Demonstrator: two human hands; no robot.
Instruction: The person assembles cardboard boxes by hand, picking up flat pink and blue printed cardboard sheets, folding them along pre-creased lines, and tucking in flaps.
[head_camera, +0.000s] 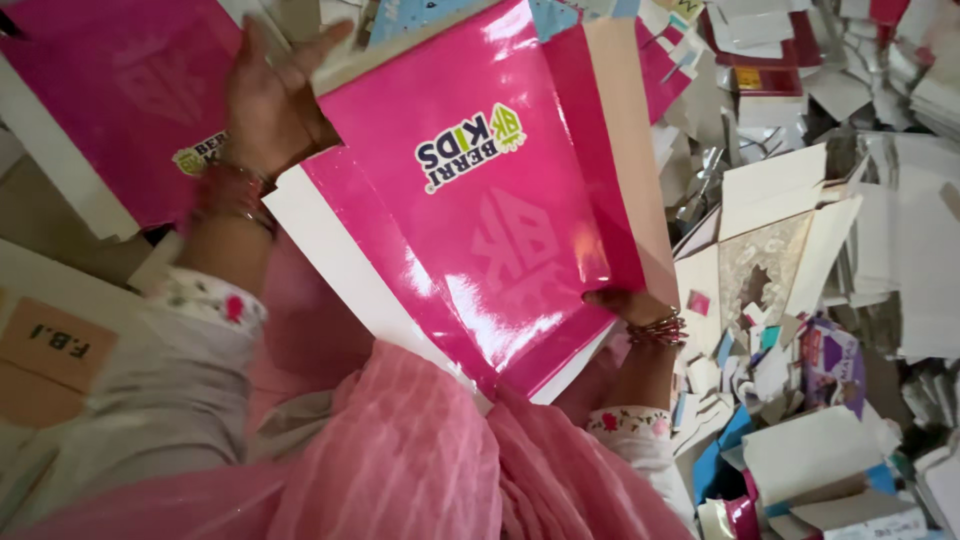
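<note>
Paper scraps (800, 330) litter the floor while your right hand (625, 305) grips the glossy pink bag (480, 230), left hand (268, 100) open against it.

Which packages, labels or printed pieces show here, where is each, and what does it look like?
Glossy pink bag: centre, flat, held by right hand, left hand at its top; white, green logo.
Second pink sheet: upper left, same logo.
Brown label: left edge, rectangular, dark lettering.
Purple packet: right, among paper scraps.
Cream patterned card: right of bag.
</note>
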